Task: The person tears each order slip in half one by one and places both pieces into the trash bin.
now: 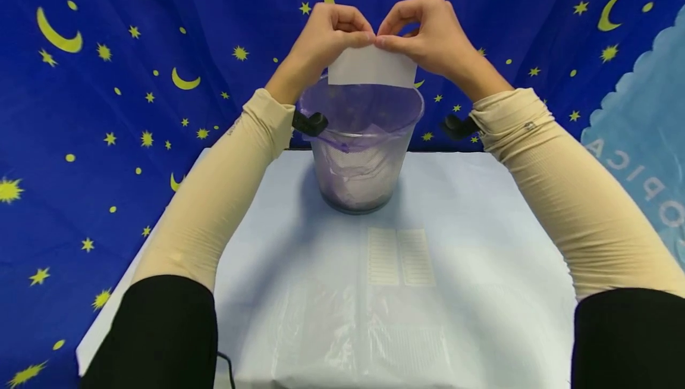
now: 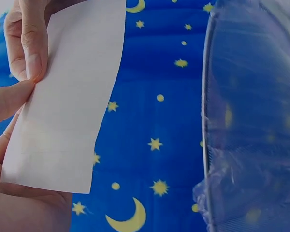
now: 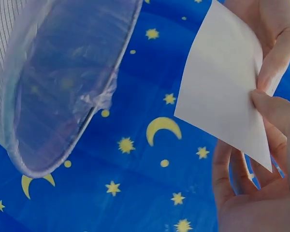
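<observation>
1. Far left: blue curtain (image 1: pixel 123 109) with yellow moons, stars and dots; it also runs behind the whole setup.
2. Left sleeve (image 1: pixel 214 193): cream, crumpled at the wrist, black over the upper arm. Black mount (image 1: pixel 310 122) at its wrist end.
3. Thin black cable (image 1: pixel 231 370) at the near edge of the pale worktop (image 1: pixel 481 216), beside the black part of the left sleeve.
4. Left hand (image 1: pixel 334 29): raised, thumb and fingers pinching the top edge of the paper (image 1: pixel 371 66).
5. Bin (image 1: pixel 358 190): upright towards the back of the worktop, wall see-through. Purple bag (image 1: pixel 353 106) lines it and folds over the rim. Whitish matter shows through the wall; too hazy to identify.
6. Paper: white, blank on the visible side, slightly bowed, held up between both hands. In the head view its lower edge overlaps the bin's mouth; both wrist views show curtain between paper and rim, so the two are apart.
7. Two pale ruled strips (image 1: pixel 383 256) lie side by side on the worktop, nearer than the bin.
8. Right hand (image 1: pixel 425 29): thumb and fingers pinch the same top edge; its fingertips meet the left hand's.
9. Right sleeve (image 1: pixel 578 198): cream, likewise black higher up. Second black mount (image 1: pixel 459 126) at its wrist.
10. Far right: light-blue cloth (image 1: pixel 647 115), scalloped edge, mirrored pale letters.
</observation>
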### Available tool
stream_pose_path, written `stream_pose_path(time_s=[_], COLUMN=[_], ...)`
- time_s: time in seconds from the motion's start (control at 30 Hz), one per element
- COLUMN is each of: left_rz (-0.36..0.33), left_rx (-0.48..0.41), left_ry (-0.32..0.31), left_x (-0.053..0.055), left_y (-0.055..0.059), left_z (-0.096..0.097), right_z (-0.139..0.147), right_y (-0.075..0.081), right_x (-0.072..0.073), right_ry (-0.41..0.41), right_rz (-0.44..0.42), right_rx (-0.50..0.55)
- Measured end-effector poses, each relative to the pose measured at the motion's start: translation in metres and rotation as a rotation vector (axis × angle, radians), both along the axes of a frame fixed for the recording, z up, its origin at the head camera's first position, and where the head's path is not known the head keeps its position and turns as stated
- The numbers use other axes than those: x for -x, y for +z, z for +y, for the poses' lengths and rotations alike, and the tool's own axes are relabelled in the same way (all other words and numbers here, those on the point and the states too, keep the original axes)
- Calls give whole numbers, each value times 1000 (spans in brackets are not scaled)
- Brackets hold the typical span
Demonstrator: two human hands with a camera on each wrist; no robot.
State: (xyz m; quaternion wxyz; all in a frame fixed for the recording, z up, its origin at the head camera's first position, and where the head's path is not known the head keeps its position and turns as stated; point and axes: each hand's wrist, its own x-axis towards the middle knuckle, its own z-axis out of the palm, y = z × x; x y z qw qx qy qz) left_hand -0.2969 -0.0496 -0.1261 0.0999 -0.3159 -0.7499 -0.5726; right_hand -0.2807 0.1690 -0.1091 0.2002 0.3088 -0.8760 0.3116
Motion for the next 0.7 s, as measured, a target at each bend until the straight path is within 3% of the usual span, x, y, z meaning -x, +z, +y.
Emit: stream_pose_path(time_s=[0.27, 0.5, 0.7], left_rz=[-42, -79, -111], left_rx=[23, -13, -26], left_ry=[108, 124, 126], left_x=[28, 36, 40], left_y=[3, 4, -6], left_z=[6, 3, 4], right_z=[-1, -6, -6], right_y=[1, 2, -8], right_x=[34, 41, 41], right_ry=[-42, -46, -84], right_rz=[-57, -29, -10], right_rx=[10, 9, -16])
